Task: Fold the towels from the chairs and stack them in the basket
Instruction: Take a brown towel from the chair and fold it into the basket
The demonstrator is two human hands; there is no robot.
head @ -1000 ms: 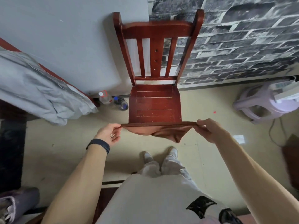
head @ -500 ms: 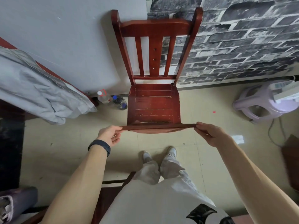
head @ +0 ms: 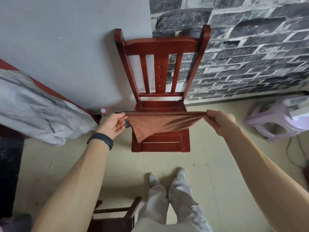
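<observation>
Head view, looking down at a tiled floor. At 9 o'clock, a crumpled grey cloth (head: pixel 33 111) is lying over a red-edged surface. Just right of it, the left hand (head: pixel 112 124), wearing a dark wristband (head: pixel 100 140), is pinching the left corner of the brown towel (head: pixel 160 124) between thumb and fingers. A white-capped bottle (head: pixel 104 111) is standing at 12 o'clock from this hand, against the wall. The towel is being held stretched between both hands over the seat of the red wooden chair (head: pixel 160 46). Its top edge is running taut and level while the rest is hanging down, tapering to a point toward 7 o'clock. Whether it is touching the seat cannot be told. At 3 o'clock from the towel, the right hand (head: pixel 220 121) is gripping the right corner with curled fingers. Farther toward 3 o'clock, a pale purple stool (head: pixel 267 118) is standing near the brick-patterned wall (head: pixel 250 47). At 6 o'clock, white shoes (head: pixel 153 179) and a dark wooden stool (head: pixel 113 213) are showing.
</observation>
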